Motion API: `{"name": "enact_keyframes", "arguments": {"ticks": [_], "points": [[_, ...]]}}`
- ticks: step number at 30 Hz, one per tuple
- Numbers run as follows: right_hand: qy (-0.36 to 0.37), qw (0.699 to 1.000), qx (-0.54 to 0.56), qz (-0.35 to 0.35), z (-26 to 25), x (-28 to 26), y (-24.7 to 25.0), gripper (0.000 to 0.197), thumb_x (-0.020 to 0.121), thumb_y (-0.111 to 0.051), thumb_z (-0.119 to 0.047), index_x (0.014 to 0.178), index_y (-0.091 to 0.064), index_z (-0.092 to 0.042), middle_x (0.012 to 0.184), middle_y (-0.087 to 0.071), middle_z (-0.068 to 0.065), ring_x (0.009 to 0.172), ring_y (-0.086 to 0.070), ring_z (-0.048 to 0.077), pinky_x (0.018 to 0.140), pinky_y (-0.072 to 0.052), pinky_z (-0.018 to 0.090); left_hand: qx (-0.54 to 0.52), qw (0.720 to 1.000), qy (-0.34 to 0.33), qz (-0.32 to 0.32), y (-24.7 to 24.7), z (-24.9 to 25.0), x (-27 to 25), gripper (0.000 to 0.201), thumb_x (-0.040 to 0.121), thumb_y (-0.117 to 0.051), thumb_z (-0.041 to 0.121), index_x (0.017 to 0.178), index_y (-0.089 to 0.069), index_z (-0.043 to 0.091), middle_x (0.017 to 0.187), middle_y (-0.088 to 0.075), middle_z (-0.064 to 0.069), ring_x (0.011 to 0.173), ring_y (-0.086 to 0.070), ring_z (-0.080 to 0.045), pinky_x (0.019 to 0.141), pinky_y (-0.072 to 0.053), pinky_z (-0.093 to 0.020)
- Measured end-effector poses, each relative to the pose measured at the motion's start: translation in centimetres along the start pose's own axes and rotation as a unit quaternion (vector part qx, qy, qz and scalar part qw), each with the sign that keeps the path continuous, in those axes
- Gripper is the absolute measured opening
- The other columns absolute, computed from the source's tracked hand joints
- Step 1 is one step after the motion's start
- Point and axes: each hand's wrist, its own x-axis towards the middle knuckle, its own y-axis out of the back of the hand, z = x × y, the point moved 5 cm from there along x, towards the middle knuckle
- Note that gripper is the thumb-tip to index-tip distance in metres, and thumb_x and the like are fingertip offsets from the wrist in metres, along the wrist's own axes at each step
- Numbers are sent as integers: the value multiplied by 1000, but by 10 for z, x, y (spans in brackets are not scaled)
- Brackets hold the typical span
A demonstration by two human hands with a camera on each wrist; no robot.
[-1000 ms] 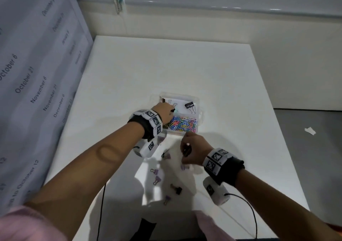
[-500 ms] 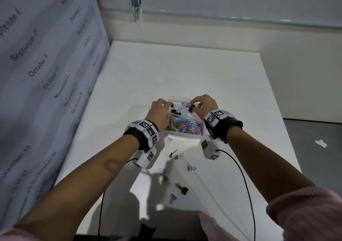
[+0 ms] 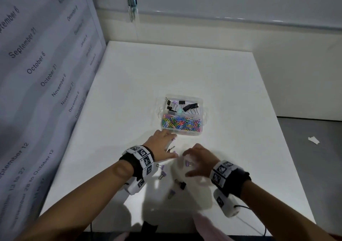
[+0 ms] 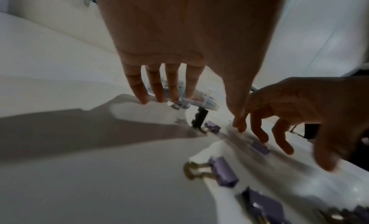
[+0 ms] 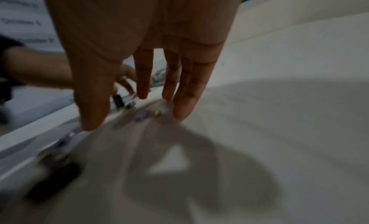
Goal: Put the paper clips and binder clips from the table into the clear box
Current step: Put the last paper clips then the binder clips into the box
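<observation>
Both hands (image 3: 162, 146) spread, seemingly empty, over loose binder clips (image 3: 162, 174).

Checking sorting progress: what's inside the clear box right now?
The clear box holds binder clips in its far compartment and colored paper clips in the near one. Anything beneath the pile is hidden.

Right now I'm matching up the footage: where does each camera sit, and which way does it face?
Head: on the person's head, looking down at the table, clear box, both forearms.
Left wrist: along the left hand toward the box; right hand intrudes.
Right wrist: along the right hand; blurred.
Shared: purple binder clip.
</observation>
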Motion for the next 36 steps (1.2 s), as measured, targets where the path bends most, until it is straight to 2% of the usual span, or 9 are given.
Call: {"name": "enact_keyframes", "arguments": {"ticks": [5,9,13,16,22,24,27,31,36], "points": [[31,998,-36,-48,-18,-17,-39,90,52,-86,-39,130,-42,-29,124,-36,1,112,-45,19,99,-44,30,2,998,-44,-39,-8,11,-3,41,81,-64,16,121,-54,17,119,-45,-10,109,-45,-27,98,-41,-40],[64,992,-84,-64,-33,-19,-57,83,56,-82,-41,128,-40,-39,127,-35,4,114,-39,21,96,-45,34,-3,998,-49,-50,-9,10,-14,25,84,-50,0,106,-58,9,112,-45,-14,84,-47,-23,77,-38,-26],[90,993,-33,-68,-43,-14,-63,45,68,-77,-31,110,-62,-22,111,-46,10,102,-51,25,83,-44,25,29,997,-39,-52,-11,1,-26,26,80,-49,-2,104,-56,6,104,-41,-11,84,-53,-30,75,-41,-33],[95,991,-37,-83,-45,-7,-61,25,71,-76,-22,92,-69,-11,91,-42,2,88,-54,29,74,-39,23,50,997,-31,-45,-10,-5,-34,24,82,-51,0,106,-54,4,98,-31,-3,83,-52,-28,78,-43,-34],[97,993,-52,-30,-39,1,-51,20,66,-75,-12,83,-67,-5,80,-38,-5,77,-53,28,59,-33,18,76,996,-14,-39,-10,-6,-39,18,77,-54,-5,93,-55,3,106,-41,-10,85,-58,-33,79,-49,-41],[77,994,-67,-30,-36,4,-45,14,66,-73,-12,71,-60,-13,76,-35,-8,73,-45,20,51,-28,13,75,996,-8,-39,-9,-4,-37,17,74,-53,-7,81,-51,9,98,-39,-6,79,-58,-32,75,-50,-40],[29,995,-83,-37,-24,9,-35,40,68,-70,-14,54,-35,-28,83,-41,-3,77,-43,17,51,-26,13,81,996,14,-33,-8,-5,-33,16,76,-54,-4,89,-56,4,101,-44,-10,78,-57,-35,75,-46,-40],[1,998,-70,-8,-8,3,-22,46,73,-69,-22,51,-29,-28,67,-33,-14,75,-41,17,51,-23,10,29,999,28,-8,-6,-11,-26,18,78,-54,1,95,-56,6,93,-38,-2,77,-50,-27,74,-43,-33],[-42,999,-25,-7,-1,5,20,32,64,-68,-9,52,-41,-23,67,-43,-8,58,-50,16,43,-41,15,-74,997,23,27,2,-9,-19,18,78,-56,2,87,-57,17,79,-36,12,79,-49,-19,74,-39,-24]]}}
